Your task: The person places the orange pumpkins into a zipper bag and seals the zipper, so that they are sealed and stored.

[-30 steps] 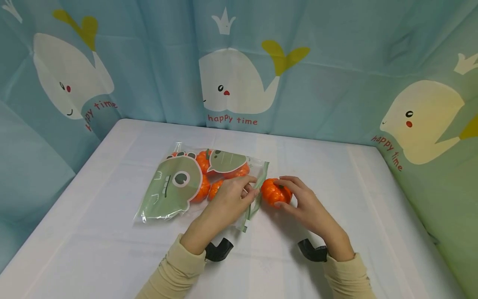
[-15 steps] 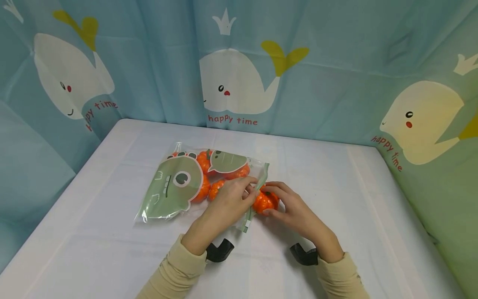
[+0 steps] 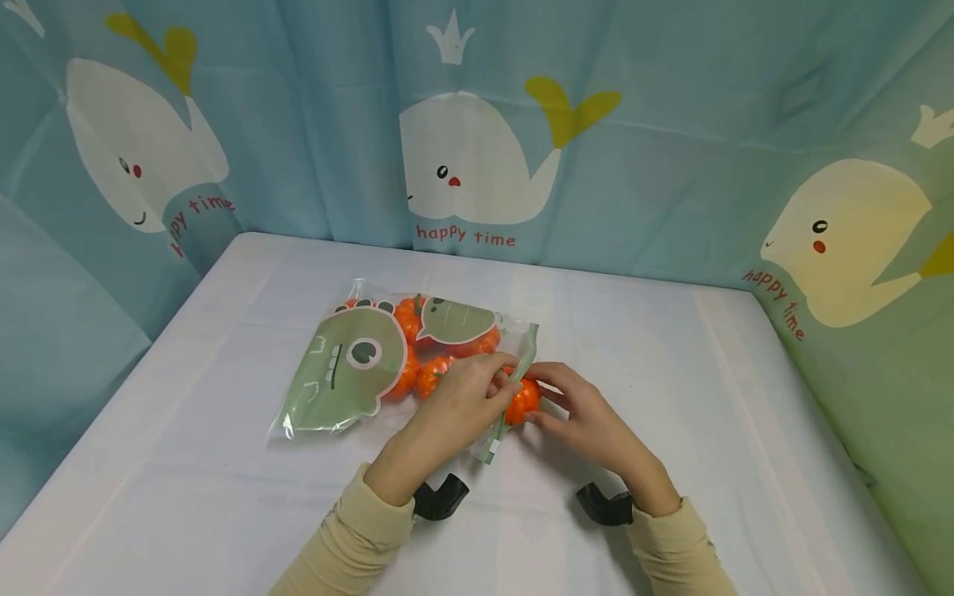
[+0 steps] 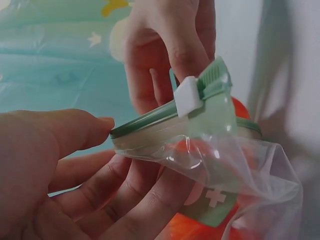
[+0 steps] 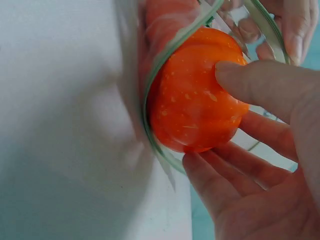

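Note:
A clear zip bag (image 3: 328, 406) printed with green monsters lies on the table, several orange toy pumpkins (image 3: 432, 377) inside it. My left hand (image 3: 462, 393) pinches the green-edged mouth, thumb and fingers on the upper side; the white slider (image 4: 188, 97) sits near one end of that edge. Fingers and thumb of my right hand (image 3: 589, 418) grip one more orange pumpkin (image 5: 195, 95) at the mouth. In the right wrist view the green rim (image 5: 146, 100) loops around this pumpkin, which is partly within the opening. The head view shows its left part behind the bag's edge.
The white-covered table (image 3: 671, 372) extends around the bag. A blue-green curtain (image 3: 671, 207) with whale prints hangs behind it and at both sides. Black curved pieces (image 3: 604, 505) stick out at both wrists.
My right hand has moved left, carrying the pumpkin from beside the bag into its mouth. My left hand has stayed at the bag's edge.

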The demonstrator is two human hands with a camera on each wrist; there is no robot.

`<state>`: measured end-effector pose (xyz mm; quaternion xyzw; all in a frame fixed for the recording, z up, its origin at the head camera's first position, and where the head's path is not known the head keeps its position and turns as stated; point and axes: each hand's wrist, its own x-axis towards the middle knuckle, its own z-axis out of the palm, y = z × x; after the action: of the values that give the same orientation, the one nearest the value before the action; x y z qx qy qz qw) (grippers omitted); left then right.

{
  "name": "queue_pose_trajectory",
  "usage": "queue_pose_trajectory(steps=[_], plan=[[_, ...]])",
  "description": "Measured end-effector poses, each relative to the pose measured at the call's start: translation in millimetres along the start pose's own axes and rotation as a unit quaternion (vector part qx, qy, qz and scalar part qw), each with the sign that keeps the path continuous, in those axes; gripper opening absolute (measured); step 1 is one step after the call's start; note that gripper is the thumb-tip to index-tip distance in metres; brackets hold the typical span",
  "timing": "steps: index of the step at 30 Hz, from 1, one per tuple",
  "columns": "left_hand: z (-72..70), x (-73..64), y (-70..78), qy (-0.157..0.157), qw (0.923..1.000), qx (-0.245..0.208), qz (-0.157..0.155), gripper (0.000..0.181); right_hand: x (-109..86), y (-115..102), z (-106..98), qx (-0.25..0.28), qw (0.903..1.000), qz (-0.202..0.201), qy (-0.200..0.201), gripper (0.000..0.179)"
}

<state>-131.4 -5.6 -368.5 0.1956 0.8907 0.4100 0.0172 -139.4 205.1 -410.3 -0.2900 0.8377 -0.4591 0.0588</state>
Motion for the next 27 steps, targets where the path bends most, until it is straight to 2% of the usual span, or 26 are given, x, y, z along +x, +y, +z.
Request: queue_pose_trajectory(steps=[6, 11, 18, 20, 23, 27], plan=[[1.9, 0.4, -0.4, 0.005, 0.9998, 0.008, 0.016, 0.026, 4.9, 4, 12, -0.024, 0.9983, -0.039, 0.035, 0.053], [1.9, 0.3, -0.1, 0.006, 0.9999, 0.007, 0.014, 0.027, 6.0, 5, 18, -0.046, 0.9958, -0.064, 0.046, 0.049], [0.5, 0.2, 0.3, 0.021, 0.9991, 0.033, 0.018, 0.030, 1.4, 5, 13, 0.022, 0.9975, -0.065, 0.018, 0.036], [1.3, 0.1, 0.6, 0.022, 0.9989, 0.037, 0.020, 0.030, 1.9, 6, 14, 0.028, 0.9968, -0.072, 0.019, 0.034], [2.7, -0.4, 1.7, 0.025, 0.9985, 0.043, 0.024, 0.030, 4.1, 6, 19, 0.005, 0.9957, -0.083, 0.039, 0.034], [3.4, -0.9, 2.3, 0.030, 0.9978, 0.052, 0.030, 0.028, 7.0, 6, 26, -0.050, 0.9915, -0.093, 0.075, 0.033]])
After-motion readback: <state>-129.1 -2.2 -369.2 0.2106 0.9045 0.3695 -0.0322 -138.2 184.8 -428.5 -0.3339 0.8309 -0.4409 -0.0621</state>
